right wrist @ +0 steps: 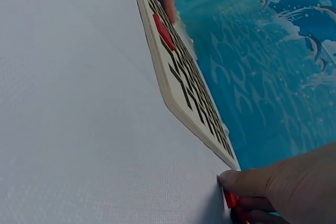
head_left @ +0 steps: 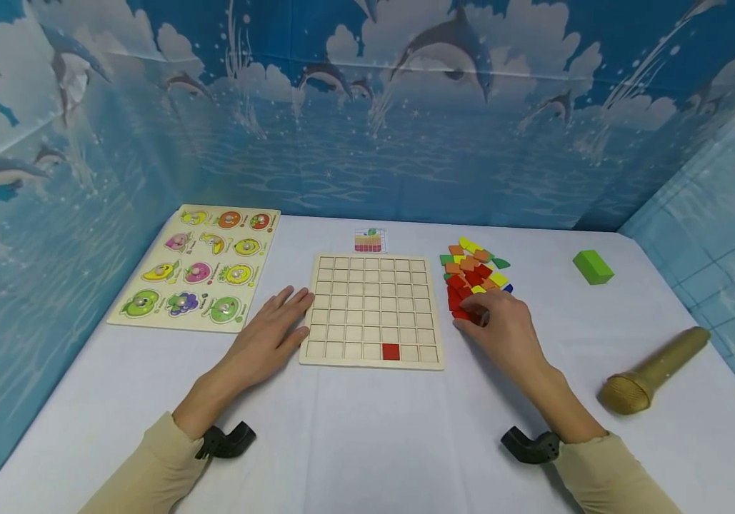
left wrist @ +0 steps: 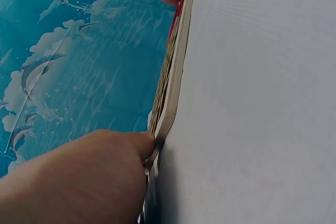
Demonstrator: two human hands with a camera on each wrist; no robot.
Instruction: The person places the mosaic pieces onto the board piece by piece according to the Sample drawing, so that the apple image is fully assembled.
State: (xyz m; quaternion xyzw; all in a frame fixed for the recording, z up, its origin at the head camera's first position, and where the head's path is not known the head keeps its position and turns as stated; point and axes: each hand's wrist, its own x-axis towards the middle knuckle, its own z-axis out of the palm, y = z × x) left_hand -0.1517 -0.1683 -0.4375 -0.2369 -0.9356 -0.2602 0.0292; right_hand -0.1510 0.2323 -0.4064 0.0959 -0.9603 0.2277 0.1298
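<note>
A wooden grid board [head_left: 370, 310] lies flat in the middle of the white table, with one red tile [head_left: 391, 351] set in its nearest row. My left hand [head_left: 290, 310] rests flat on the table, fingers straight and touching the board's left edge [left wrist: 170, 93]. To the right of the board lies a pile of coloured tiles [head_left: 475, 271] in red, orange, yellow, green and blue. My right hand [head_left: 473, 315] reaches into the near end of the pile, and thumb and fingers [right wrist: 239, 179] pinch a red tile [right wrist: 231, 200].
A fruit peg puzzle [head_left: 196, 268] lies at the left, and a small pattern card [head_left: 369, 240] sits behind the board. A green block [head_left: 593, 266] and a gold microphone [head_left: 653, 371] lie at the right. Blue dolphin-print walls enclose the table.
</note>
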